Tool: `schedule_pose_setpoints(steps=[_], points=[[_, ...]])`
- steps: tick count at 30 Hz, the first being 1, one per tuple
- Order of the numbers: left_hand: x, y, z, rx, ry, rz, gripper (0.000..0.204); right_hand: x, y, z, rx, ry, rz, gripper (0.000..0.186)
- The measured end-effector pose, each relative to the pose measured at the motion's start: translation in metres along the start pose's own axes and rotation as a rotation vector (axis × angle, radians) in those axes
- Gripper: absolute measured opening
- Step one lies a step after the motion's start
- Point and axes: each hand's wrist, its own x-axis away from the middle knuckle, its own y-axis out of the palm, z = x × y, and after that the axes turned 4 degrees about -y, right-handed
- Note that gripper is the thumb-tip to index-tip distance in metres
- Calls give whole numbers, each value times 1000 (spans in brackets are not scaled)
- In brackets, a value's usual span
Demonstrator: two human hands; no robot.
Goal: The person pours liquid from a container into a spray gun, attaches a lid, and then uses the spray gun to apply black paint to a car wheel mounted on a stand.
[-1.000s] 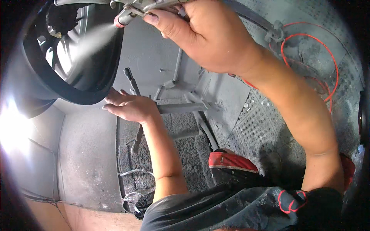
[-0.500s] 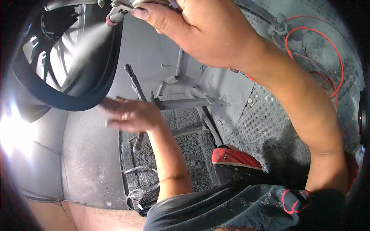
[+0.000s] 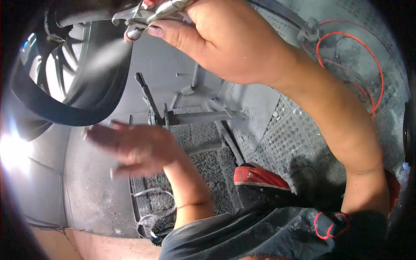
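At the top, my right hand (image 3: 225, 39) grips a metal spray gun (image 3: 143, 19), with its thumb along the gun's body. A pale mist leaves the nozzle toward the inside of a dark wheel rim (image 3: 93, 99) at the upper left, whose spokes show through its barrel. Below the rim, my left hand (image 3: 134, 149) is motion-blurred, fingers apart and holding nothing; whether it touches anything behind it I cannot tell.
A metal stand with bars (image 3: 199, 116) stands beyond my left hand. Below lie dark textured mats (image 3: 199, 173) and perforated floor tiles (image 3: 290, 125). A red hose (image 3: 379, 73) loops at the right. A bright lamp (image 3: 13, 151) glows by the grey wall (image 3: 91, 186).
My left hand has dropped down and to the left, away from the rim's lower edge. The spray gun has moved slightly left and down since half a second ago, still spraying.
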Motion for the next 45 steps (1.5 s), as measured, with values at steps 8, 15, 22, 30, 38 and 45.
schedule_pose_setpoints(steps=[8, 15, 22, 30, 38, 45], points=[[-5, 39, -16, -24, -215, 230, 71, -7, -21, -3, -18, 10, -94, 25], [10, 20, 46, 476, -61, -229, 95, 1, -6, 6, 57, -74, 3, 23], [-23, -11, -62, -235, -294, 83, 82, -2, 8, 19, 11, -101, 62, 27], [23, 45, 60, 230, 78, -121, 97, -2, 12, 33, 15, -247, 230, 29], [-14, -22, -53, -363, -217, 47, 86, -8, 4, 16, 52, -213, 111, 29], [16, 52, 58, -33, -50, -148, 100, -6, 5, 27, 36, -254, 201, 27]])
